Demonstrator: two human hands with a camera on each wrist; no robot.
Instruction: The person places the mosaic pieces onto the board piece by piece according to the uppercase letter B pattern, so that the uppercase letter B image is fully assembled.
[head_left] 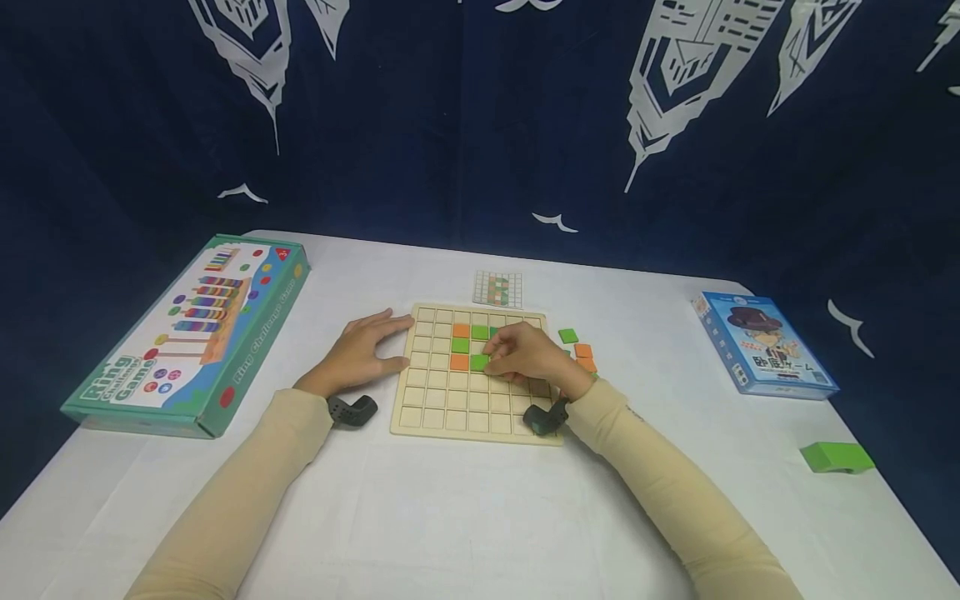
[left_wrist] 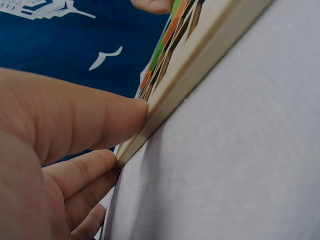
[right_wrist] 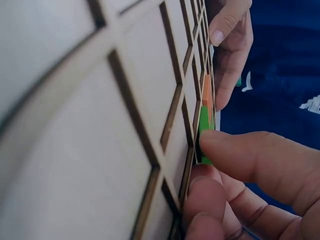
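A wooden grid board (head_left: 435,421) lies flat on the white table. Within its cells sit orange tiles (head_left: 460,362) and green tiles (head_left: 460,345). My right hand (head_left: 528,354) is over the board, thumb and curled fingers pinching a green tile (right_wrist: 204,120) beside an orange tile (right_wrist: 206,90). Part of that tile is hidden by the thumb. My left hand (head_left: 360,354) touches the board's left edge with thumb and fingertips, its fingers fairly straight; the left wrist view shows the thumb (left_wrist: 100,120) against the wooden side.
Behind the board lies a pattern card (head_left: 498,289). Loose green (head_left: 568,336) and orange tiles (head_left: 583,351) lie to its right, partly hidden by my right hand. A large game box (head_left: 202,333) stands left; a blue box (head_left: 765,346) and green block (head_left: 836,457) are right.
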